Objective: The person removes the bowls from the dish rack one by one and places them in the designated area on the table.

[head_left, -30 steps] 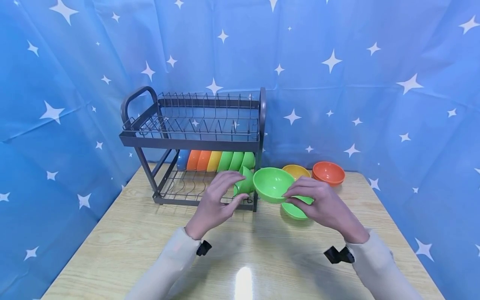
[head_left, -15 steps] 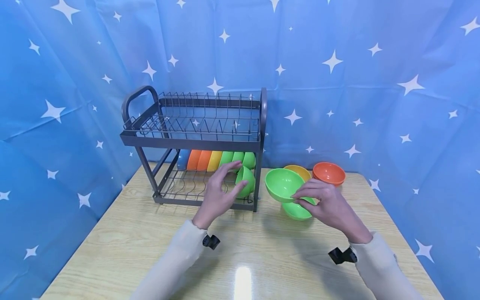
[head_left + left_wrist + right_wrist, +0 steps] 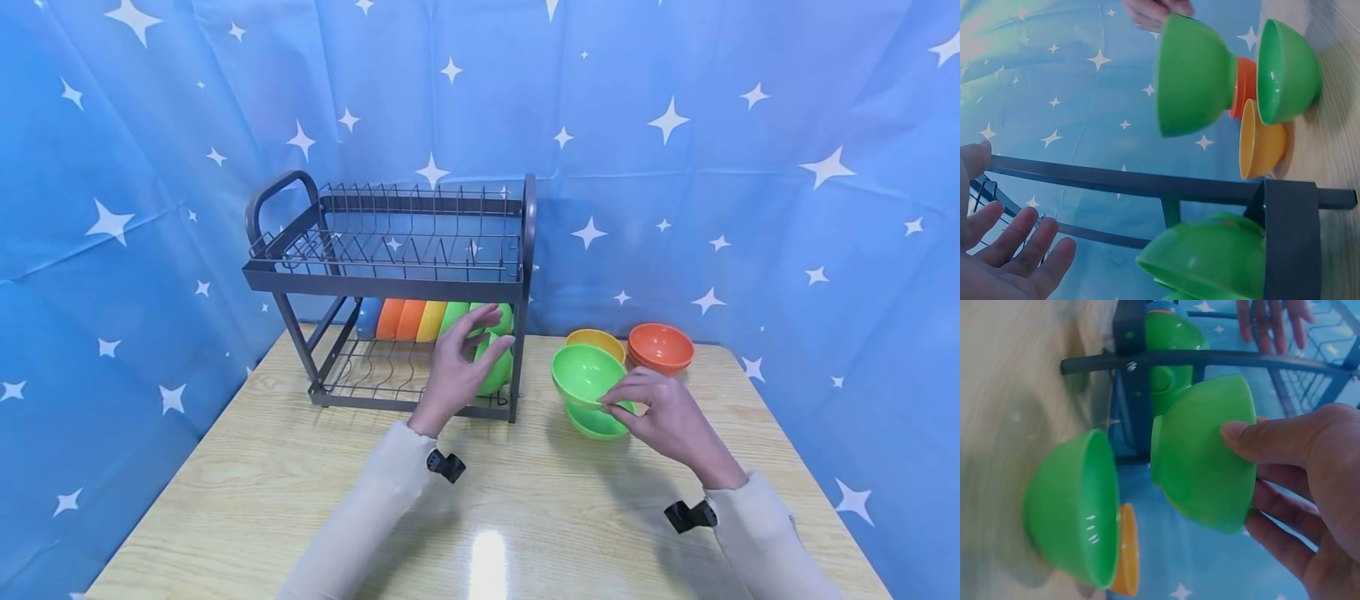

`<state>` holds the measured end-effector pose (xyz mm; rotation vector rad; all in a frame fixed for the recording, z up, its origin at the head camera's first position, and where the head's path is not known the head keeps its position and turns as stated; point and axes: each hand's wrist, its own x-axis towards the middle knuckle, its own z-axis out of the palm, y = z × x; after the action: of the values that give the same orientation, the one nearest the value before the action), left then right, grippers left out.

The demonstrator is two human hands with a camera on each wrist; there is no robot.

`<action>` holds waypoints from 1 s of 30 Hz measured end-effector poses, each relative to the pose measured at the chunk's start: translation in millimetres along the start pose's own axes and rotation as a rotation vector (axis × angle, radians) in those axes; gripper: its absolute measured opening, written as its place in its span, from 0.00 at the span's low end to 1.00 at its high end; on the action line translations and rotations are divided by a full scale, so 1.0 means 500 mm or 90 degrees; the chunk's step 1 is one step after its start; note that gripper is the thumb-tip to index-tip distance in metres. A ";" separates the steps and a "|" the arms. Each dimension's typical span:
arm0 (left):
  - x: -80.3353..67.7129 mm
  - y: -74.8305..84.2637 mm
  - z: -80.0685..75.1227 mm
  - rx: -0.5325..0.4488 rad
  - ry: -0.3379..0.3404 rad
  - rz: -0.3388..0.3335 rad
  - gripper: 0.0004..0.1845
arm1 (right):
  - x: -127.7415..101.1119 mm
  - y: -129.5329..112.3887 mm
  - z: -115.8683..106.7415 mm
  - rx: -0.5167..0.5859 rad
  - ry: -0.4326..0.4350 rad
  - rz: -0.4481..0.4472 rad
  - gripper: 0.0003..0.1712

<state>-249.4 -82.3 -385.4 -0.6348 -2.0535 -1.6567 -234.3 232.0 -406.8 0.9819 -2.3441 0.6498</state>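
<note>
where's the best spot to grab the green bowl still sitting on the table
Probably by its rim. The green bowl on the table sits upright and open, so come from above, thumb inside the wall and fingers outside. Take the near side: the right hand holding the other green bowl hovers over it, and the yellow bowl and orange bowl crowd the far side.

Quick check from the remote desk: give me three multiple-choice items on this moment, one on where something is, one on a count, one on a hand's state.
1. Where does the orange bowl sit?
A. on the table right of the rack
B. on the rack's top shelf
C. in the left hand

2. How many green bowls are outside the dish rack?
A. none
B. two
C. four

3. What is the right hand doing?
A. resting flat on the table
B. holding a green bowl
C. gripping the rack

Answers:
1 A, it stands on the table near the backdrop.
2 B, one held, another green bowl beneath.
3 B, thumb and fingers clasp it.
</note>
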 end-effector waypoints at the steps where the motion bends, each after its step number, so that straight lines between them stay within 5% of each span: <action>1: 0.003 0.001 0.003 -0.004 0.000 0.000 0.27 | -0.004 0.004 0.002 -0.004 -0.002 0.007 0.17; 10: 0.031 0.014 0.030 -0.022 -0.007 0.003 0.21 | -0.039 0.035 0.027 -0.035 -0.016 0.042 0.14; 20: 0.056 0.028 0.054 0.026 0.028 -0.065 0.14 | -0.063 0.050 0.044 -0.049 -0.009 0.032 0.13; 30: 0.066 0.017 0.061 0.067 0.045 -0.056 0.09 | -0.074 0.057 0.062 -0.060 -0.008 0.022 0.12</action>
<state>-272.3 -48.0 -365.3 -0.4506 -2.1299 -1.5823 -241.5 250.0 -459.6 0.9084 -2.3842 0.5422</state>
